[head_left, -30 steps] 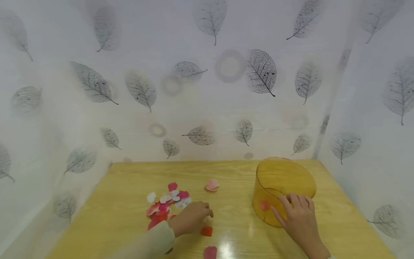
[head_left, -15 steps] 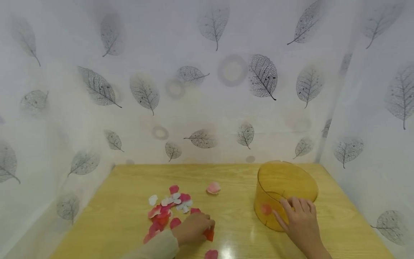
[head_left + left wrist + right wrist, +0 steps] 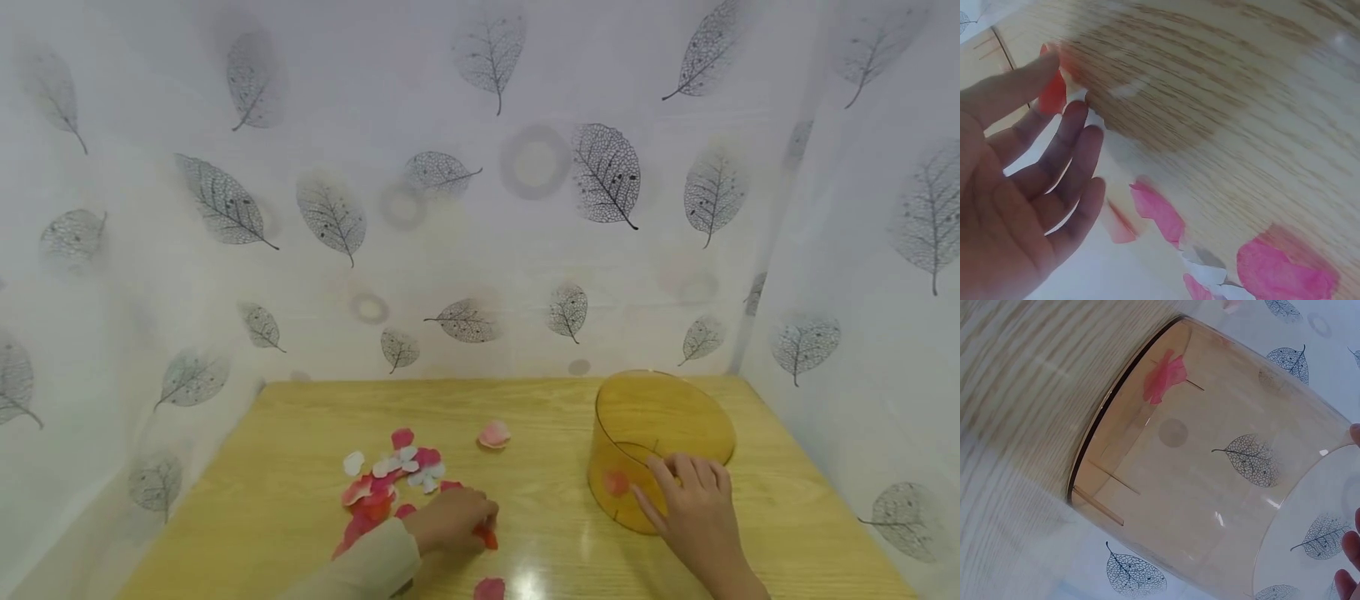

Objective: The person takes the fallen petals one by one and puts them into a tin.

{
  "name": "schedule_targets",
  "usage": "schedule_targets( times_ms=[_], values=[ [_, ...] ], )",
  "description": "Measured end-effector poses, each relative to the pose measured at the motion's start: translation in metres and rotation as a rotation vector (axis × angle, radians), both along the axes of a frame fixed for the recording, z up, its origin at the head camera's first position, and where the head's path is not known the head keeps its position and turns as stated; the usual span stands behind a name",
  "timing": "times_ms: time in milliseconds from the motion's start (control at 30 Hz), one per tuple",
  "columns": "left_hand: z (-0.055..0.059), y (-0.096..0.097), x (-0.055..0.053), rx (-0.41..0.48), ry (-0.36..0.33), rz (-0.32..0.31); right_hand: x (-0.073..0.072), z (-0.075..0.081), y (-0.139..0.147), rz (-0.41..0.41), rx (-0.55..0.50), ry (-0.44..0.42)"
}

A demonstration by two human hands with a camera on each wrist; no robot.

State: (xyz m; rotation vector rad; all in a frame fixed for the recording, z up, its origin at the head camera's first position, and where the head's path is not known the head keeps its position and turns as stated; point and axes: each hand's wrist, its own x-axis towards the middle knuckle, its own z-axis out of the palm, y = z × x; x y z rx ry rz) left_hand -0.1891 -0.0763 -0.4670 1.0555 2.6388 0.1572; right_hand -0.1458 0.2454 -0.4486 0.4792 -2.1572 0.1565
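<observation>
My left hand is low over the table, thumb and index finger pinching a red flower petal; its other fingers are slightly bent. On the right stands an amber see-through container, round with a wide slanted opening. My right hand grips its near rim, fingers over the edge and thumb against the outside. Through the wall of the container shows one pink-red petal at the bottom. Only the fingertips of the right hand appear in the right wrist view.
Left of my left hand lies a loose pile of pink, red and white petals. A pale pink petal lies farther back, a dark pink one at the front. Leaf-printed sheeting surrounds the wooden table.
My left hand has come down onto the red petal and now pinches it between thumb and index finger. The right hand keeps its grip on the container's rim.
</observation>
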Motion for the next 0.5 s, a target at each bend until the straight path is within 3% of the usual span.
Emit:
schedule_targets(
  times_ms=[267,367,500],
  values=[
    [0.000,0.003,-0.005,0.058,0.114,-0.010,-0.001,0.000,0.001,0.018,-0.003,0.026],
    [0.007,0.006,-0.009,0.082,0.166,-0.013,-0.002,0.000,0.000,0.021,-0.006,0.029],
    [0.024,0.012,-0.018,0.150,0.303,-0.015,-0.002,0.001,-0.001,0.026,-0.009,0.034]
  ],
)
